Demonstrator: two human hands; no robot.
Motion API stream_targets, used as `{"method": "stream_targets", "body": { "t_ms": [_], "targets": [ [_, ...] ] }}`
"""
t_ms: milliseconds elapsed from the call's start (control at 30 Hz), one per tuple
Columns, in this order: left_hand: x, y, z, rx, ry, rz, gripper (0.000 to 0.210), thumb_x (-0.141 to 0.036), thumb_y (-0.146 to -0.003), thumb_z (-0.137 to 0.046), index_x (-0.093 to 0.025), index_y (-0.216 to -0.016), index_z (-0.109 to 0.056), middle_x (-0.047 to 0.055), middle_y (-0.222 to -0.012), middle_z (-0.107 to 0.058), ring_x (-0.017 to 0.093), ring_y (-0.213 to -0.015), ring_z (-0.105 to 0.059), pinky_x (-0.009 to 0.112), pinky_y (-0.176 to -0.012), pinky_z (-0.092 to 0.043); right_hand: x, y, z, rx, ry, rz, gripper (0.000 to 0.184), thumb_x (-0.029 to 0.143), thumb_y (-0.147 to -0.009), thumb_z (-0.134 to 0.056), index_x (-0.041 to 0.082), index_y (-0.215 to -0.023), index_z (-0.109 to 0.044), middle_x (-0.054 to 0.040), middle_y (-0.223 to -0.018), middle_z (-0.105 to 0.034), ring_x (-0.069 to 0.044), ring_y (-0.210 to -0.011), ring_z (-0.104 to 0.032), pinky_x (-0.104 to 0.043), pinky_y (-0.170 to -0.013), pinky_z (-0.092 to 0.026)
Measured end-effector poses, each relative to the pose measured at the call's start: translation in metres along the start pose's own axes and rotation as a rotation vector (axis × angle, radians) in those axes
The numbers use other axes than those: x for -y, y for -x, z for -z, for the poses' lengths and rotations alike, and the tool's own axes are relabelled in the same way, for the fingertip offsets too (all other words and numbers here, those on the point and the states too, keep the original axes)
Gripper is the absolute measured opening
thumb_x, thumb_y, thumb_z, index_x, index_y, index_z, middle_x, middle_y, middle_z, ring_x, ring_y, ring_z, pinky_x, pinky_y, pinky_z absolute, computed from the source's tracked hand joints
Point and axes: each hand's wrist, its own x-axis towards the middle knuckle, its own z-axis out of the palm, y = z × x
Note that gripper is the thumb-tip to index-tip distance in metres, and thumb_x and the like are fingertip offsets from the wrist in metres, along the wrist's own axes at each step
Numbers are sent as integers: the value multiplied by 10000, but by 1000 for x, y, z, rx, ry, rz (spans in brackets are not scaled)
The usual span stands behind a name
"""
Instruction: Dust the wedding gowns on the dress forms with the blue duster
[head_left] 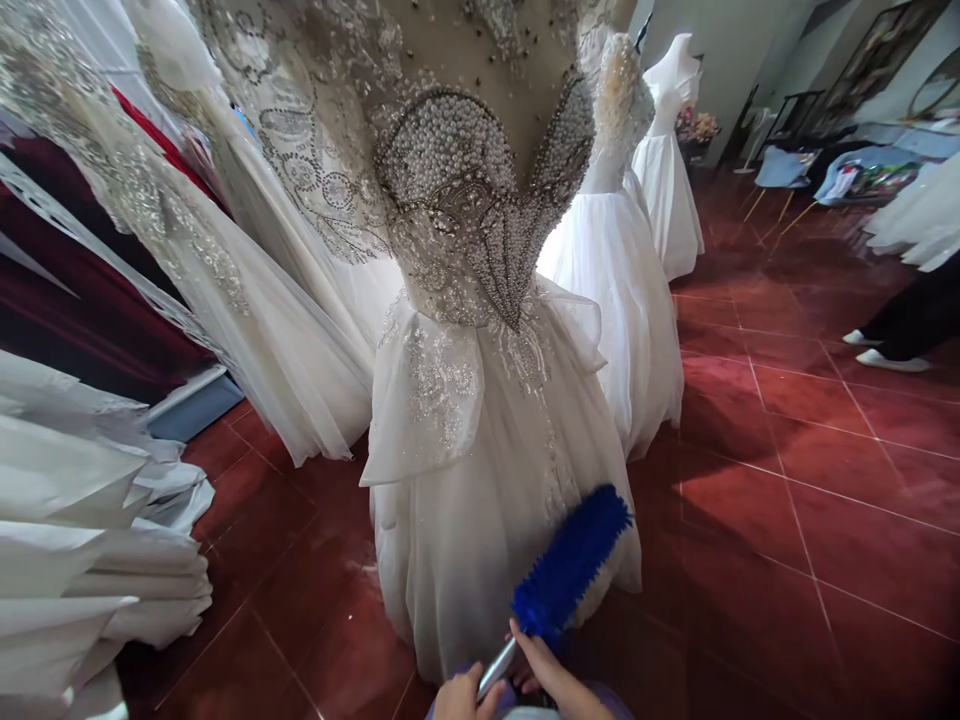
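Duster (559, 580), blue, one, before the skirt (465, 530) of one beaded gown (457, 260), silver handle (497, 667), one, closed in my left hand (457, 696), my right hand (553, 677) gripping it nearer the fluff (581, 545), two white dresses (619, 300) behind to the right, two white shoes (892, 362) on red tiles (750, 540).

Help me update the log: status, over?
Left hand and right hand on silver handle. Blue duster before beaded dress; contact unclear. Nothing visibly between them.
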Motion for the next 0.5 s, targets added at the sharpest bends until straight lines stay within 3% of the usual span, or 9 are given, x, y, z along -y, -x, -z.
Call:
{"method": "stream_targets", "body": {
  "t_ms": [100, 200, 267, 333, 400, 500],
  "targets": [
    [5, -1, 6, 63, -36, -22, 573, -593, -834, -376, -215, -1198, -604, 152, -1139, -696, 307, -1099, -624, 364, -921, -453, -10, -2, -8, -34, -38, -50, 511, 741, -536, -600, 231, -557, -570, -23, -440, -560, -223, -424, -582, -368, -494, -471],
    [0, 1, 24, -14, 33, -76, 563, -609, -839, -357, -223, -1151, -623, 142, -1062, -721, 313, -1036, -645, 363, -880, -464, -1, 0, -12, -146, -93, 46, 532, 743, -514, -582, 231, -656, -610, -48, -529, -611, -278, -595, -648, -378, -566, -492],
    [-11, 5, 43, -89, 116, -142, 579, -636, -844, -325, -214, -1073, -648, 138, -983, -733, 310, -973, -657, 350, -835, -470, 20, 6, -15, -246, -138, 177, 527, 721, -534, -572, 241, -743, -622, -49, -667, -673, -285, -772, -661, -363, -694, -505],
    [-24, 10, 69, -143, 236, -251, 575, -638, -858, -301, -205, -1005, -648, 122, -936, -732, 276, -904, -665, 319, -801, -474, 51, 18, -22, -370, -207, 335, 475, 686, -556, -589, 245, -732, -613, -34, -699, -687, -270, -791, -649, -352, -756, -492],
    [-34, 15, 97, -180, 390, -391, 522, -594, -885, -300, -205, -1061, -600, 97, -1001, -721, 227, -904, -664, 281, -809, -472, 87, 33, -37, -444, -306, 451, 427, 664, -573, -609, 243, -636, -580, -12, -589, -647, -236, -646, -624, -350, -690, -492],
    [-31, 19, 134, -195, 570, -535, 454, -500, -916, -327, -210, -1236, -467, 85, -1204, -658, 195, -1049, -636, 264, -877, -460, 132, 51, -70, -379, -471, 512, 410, 629, -570, -660, 235, -565, -545, 23, -502, -597, -177, -515, -579, -308, -561, -481]
  ]
}}
